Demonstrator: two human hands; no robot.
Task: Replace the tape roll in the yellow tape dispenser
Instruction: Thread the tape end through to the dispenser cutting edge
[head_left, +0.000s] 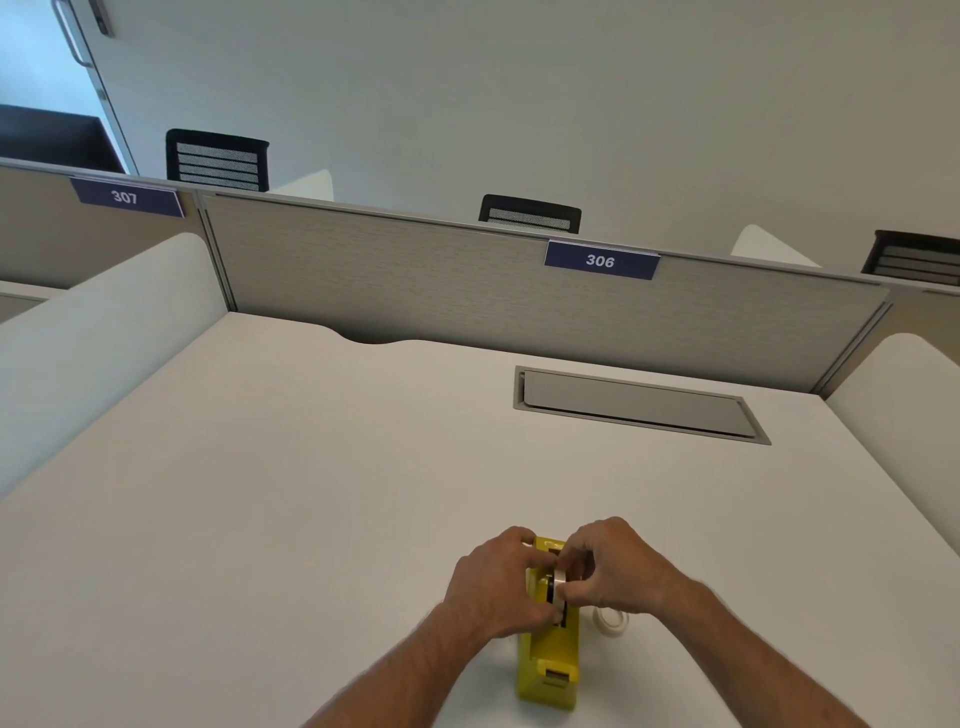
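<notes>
Your left hand (493, 584) gripped the yellow tape dispenser (548, 654) to steady it, while your right hand (610, 569) pinched the tape roll (559, 584) in its cradle.

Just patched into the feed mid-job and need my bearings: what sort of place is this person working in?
Most likely an open-plan office or study room with numbered cubicle desks. The white desk is fenced by a grey partition bearing the sign 306, with 307 next door, and mesh office chairs stand behind it.
</notes>
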